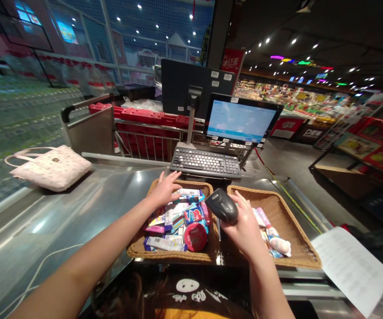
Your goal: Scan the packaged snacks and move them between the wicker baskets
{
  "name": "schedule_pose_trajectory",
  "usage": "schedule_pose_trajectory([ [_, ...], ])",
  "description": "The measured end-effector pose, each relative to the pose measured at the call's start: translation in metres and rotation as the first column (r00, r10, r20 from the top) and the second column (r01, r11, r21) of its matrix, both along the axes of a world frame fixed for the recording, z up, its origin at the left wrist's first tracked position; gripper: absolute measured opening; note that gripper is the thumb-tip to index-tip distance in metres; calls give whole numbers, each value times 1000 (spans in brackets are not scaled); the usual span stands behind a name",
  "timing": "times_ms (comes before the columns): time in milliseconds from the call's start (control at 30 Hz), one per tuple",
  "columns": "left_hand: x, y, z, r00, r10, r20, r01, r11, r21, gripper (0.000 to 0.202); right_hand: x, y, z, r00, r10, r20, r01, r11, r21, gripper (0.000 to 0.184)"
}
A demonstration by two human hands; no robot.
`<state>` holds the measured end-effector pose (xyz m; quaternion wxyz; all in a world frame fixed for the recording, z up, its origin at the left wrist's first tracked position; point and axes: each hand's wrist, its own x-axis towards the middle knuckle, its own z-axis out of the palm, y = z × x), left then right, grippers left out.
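Note:
My left hand (166,189) is open, fingers spread, over the far left part of the left wicker basket (174,255). That basket is filled with small packaged goods, among them a round red container (195,237) and a blue-and-red packet (194,214). Whether my left fingertips touch any packet, I cannot tell. In my right hand (242,226) is a black barcode scanner (222,206), held between the two baskets with its head pointing left. The right wicker basket (297,226) holds a few items, including a white-capped item (280,245) and pink packets (261,217), partly hidden behind my hand.
Beyond the baskets stand a keyboard (207,161) and a lit monitor (241,120). A pale handbag (53,168) rests on the metal counter (111,190) at left, near a white cable (41,261). At right lies a printed paper sheet (352,268).

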<state>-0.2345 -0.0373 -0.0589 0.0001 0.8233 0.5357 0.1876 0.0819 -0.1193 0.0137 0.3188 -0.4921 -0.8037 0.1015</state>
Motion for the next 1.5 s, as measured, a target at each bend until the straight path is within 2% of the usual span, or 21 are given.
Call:
schedule_pose_trajectory([
  [167,4,6,-18,999,23,-29,-23,999,-25,23,3,-1,-3,1000,-4,1,4,1000,-15,36],
  [300,14,8,-19,999,33,-32,-33,999,-7,29,13,0,-6,999,-10,-35,11,1000,22,38],
  [400,28,11,-11,1000,9,-24,-9,1000,-6,31,25,0,-8,998,-58,-20,59,998,39,42],
  [533,57,18,7,999,-46,-18,46,999,12,36,50,-3,-8,990,-142,-3,142,987,70,45],
  [667,100,25,23,987,-158,-19,159,987,33,35,83,-7,-4,968,-249,-13,249,961,116,45],
  [767,139,29,28,963,-270,-20,270,962,36,34,109,-12,0,941,-336,-27,336,926,171,46],
  [900,192,34,25,907,-420,-42,420,908,-9,37,138,-19,4,906,-421,-51,421,881,216,49],
  [1067,258,38,11,784,-614,-93,605,789,-106,45,163,-21,6,894,-440,-84,447,865,229,47],
  [1200,300,40,-4,655,-743,-133,708,666,-234,72,178,-18,6,894,-434,-112,448,867,218,48],
  [1267,317,43,-12,604,-780,-164,717,622,-316,85,187,-16,6,892,-435,-126,452,865,216,48],
  [1367,340,45,-22,560,-800,-216,685,593,-423,75,199,-11,4,889,-436,-143,458,861,223,48],
  [1500,365,42,-34,500,-838,-219,712,541,-448,60,213,-6,1,887,-441,-140,461,863,205,47],
])
